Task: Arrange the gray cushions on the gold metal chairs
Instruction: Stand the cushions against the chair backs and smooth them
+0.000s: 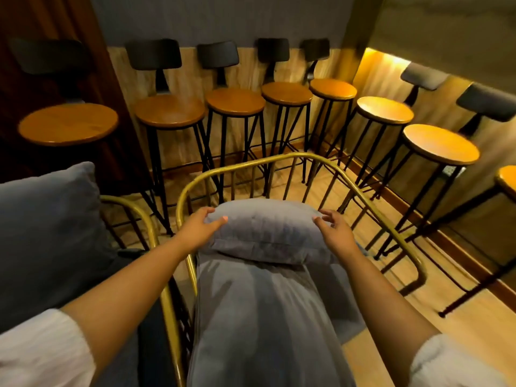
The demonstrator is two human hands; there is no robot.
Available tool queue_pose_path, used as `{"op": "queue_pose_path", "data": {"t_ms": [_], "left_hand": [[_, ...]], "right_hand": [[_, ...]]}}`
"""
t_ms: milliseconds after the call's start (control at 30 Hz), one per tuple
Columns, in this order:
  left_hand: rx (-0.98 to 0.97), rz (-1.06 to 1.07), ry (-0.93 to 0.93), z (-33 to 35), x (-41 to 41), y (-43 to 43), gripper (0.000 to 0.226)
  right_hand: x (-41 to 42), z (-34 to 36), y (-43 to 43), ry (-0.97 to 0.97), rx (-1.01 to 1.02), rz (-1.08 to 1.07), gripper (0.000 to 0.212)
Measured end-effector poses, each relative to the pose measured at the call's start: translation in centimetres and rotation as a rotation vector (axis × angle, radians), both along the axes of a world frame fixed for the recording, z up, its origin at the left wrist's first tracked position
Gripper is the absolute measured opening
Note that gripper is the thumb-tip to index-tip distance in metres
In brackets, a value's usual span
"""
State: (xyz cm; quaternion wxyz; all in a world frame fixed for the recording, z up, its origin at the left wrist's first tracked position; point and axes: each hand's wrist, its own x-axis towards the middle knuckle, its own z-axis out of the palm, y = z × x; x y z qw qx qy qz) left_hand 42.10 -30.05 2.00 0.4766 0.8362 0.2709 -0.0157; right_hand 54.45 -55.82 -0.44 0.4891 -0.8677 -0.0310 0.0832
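A gold metal chair [279, 160] with a curved barred back stands right in front of me. A small gray cushion [265, 230] lies across its seat near the back bars. My left hand [199, 229] grips the cushion's left end, thumb on top. My right hand [335, 230] rests on its right end with fingers spread. A gray cloth-covered shape [257, 317] fills the seat between my forearms, partly under the cushion. A second gold chair [131, 208] stands at the left with a larger gray cushion [47, 236] leaning in it.
Several bar stools [170, 110] with round wooden seats and dark backrests line the far wall and the right wall [441, 143]. The floor [391, 317] is light wood. A dark curtain [42, 20] hangs at the top left.
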Motion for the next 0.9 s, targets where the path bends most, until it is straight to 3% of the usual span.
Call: {"op": "queue_pose_path", "data": {"t_ms": [233,367,500,667,767,900], "left_hand": [[0.061,0.034,0.007,-0.3,4.3,0.7,0.059],[0.04,0.068,0.164,-2.9,9.0,2.3,0.068],[0.033,0.086,0.388,-7.6,14.2,4.6,0.062],[-0.065,0.181,0.509,-10.7,17.5,4.0,0.075],[-0.07,0.261,0.535,-13.0,17.4,4.4,0.098],[-0.234,0.349,0.5,-14.7,17.0,4.9,0.106]], "right_hand": [[5.0,-0.9,0.6,0.116,-0.064,-0.027,0.048],[10.8,-2.7,2.1,0.24,-0.133,-0.017,0.052],[16.6,-6.0,3.4,0.446,-0.164,-0.006,0.059],[20.2,-10.6,3.3,0.8,-0.258,0.009,0.092],[20.3,-12.8,2.2,0.795,-0.274,0.044,0.109],[19.6,-18.3,-1.8,0.776,-0.114,-0.07,0.125]]}}
